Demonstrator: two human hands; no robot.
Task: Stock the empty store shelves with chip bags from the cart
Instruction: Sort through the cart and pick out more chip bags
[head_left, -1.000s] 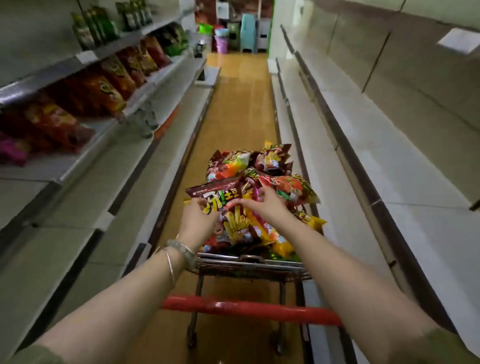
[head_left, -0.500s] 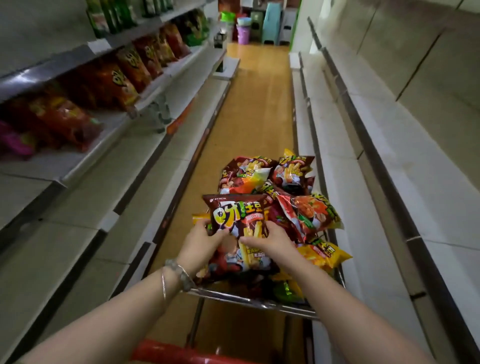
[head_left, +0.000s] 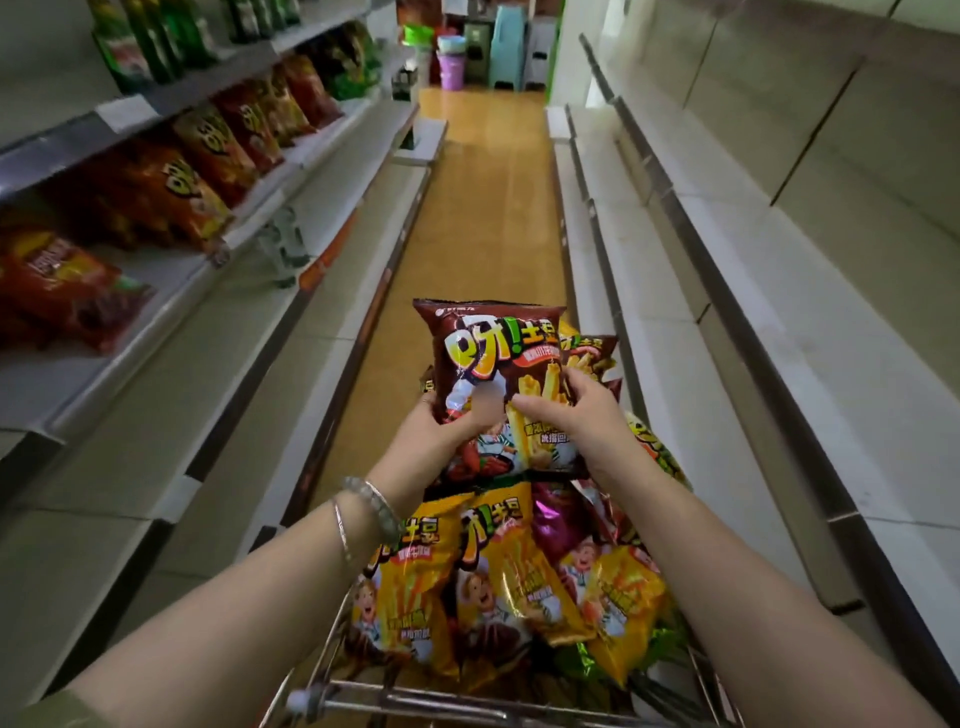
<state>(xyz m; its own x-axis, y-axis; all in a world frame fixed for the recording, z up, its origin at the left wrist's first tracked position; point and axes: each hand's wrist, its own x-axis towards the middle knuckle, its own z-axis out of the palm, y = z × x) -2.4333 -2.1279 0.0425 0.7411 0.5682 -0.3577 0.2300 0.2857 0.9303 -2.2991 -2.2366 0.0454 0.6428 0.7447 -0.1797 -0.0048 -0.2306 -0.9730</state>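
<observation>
While curled left fingers (head_left: 432, 404) and thumb clamp the brown bag (head_left: 493, 353) at its lower left edge, right fingers (head_left: 577, 376) curl over its right edge, thumb on the front. Left hand (head_left: 441, 439) and right hand (head_left: 571, 415) both grip it. Bag is upright, lifted above the cart (head_left: 395, 699). Yellow bags (head_left: 415, 571) are heaped in the cart, right below. Bracelets (head_left: 374, 512) on left wrist. Left of cart: shelves (head_left: 156, 395) with red bags (head_left: 197, 176). Right of cart: grey shelves (head_left: 779, 322).

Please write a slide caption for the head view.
The left hand and right hand hold a brown chip bag over the cart.
</observation>
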